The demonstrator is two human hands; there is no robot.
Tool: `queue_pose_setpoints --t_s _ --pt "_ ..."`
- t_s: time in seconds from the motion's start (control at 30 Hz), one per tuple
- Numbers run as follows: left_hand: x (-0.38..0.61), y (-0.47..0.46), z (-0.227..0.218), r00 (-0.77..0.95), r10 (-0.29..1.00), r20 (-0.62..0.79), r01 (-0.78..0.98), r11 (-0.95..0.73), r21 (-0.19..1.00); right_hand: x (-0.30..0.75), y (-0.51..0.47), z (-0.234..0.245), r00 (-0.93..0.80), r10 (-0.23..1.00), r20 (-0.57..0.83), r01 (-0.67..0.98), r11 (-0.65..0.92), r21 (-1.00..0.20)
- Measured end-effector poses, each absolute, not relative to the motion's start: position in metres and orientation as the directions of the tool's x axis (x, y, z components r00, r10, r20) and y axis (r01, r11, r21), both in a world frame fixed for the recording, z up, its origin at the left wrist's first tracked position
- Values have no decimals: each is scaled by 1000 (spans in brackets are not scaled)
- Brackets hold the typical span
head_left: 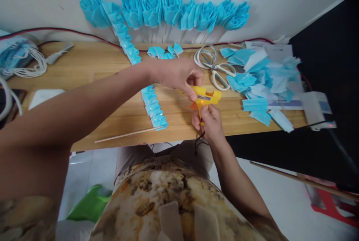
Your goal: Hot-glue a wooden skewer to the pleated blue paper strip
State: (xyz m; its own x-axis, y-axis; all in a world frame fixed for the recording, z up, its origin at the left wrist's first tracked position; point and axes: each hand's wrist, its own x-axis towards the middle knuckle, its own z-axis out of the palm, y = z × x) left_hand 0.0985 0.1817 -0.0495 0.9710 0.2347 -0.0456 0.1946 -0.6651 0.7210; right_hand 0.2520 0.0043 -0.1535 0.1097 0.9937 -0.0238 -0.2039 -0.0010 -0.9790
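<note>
A yellow glue gun [208, 98] with an orange trigger is held over the wooden table [92, 65]. My right hand [209, 122] is wrapped round its handle from below. My left hand [179, 74] reaches across from the left and pinches the gun's back end with thumb and fingers. A black cord hangs from the gun's handle. Just left of the gun lies a long strip of pleated blue paper [153, 106], with a thin wooden stick [126, 135] poking out of its near end.
White scissors [215, 67] lie behind the gun. A heap of blue and white paper pieces [260, 80] sits at the right. Pleated blue fans [179, 11] lean on the wall. White cord and blue material [19, 58] lie far left. A white box [315, 108] is at the table's right end.
</note>
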Motion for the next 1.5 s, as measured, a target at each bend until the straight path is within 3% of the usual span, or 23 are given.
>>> queue_pose_setpoints --t_s 0.2,0.53,0.77,1.03,1.13,1.23,1.37,1.5 --pt "110 168 -54 943 333 18 263 -774 576 250 6 -152 140 990 -10 -201 18 -979" --pt "99 174 -42 974 227 21 187 -850 492 250 7 -150 130 991 -8 -197 17 -980" --pt "95 179 -36 992 123 5 101 -839 535 252 6 -147 94 995 -19 -218 2 -976" --pt "88 189 -31 969 158 -191 248 -648 720 251 5 -143 91 995 -48 -215 -27 -976" --pt "88 192 -29 969 147 -196 245 -622 744 251 5 -141 97 993 -64 -224 -41 -974" --pt "87 191 -33 960 255 -112 258 -662 704 250 5 -142 114 992 -57 -235 -29 -971" --pt "86 176 -46 880 452 146 288 -753 592 249 6 -142 156 986 -56 -261 -13 -965" --pt "90 156 -62 812 476 337 285 -828 483 247 7 -141 185 980 -68 -260 -18 -966"
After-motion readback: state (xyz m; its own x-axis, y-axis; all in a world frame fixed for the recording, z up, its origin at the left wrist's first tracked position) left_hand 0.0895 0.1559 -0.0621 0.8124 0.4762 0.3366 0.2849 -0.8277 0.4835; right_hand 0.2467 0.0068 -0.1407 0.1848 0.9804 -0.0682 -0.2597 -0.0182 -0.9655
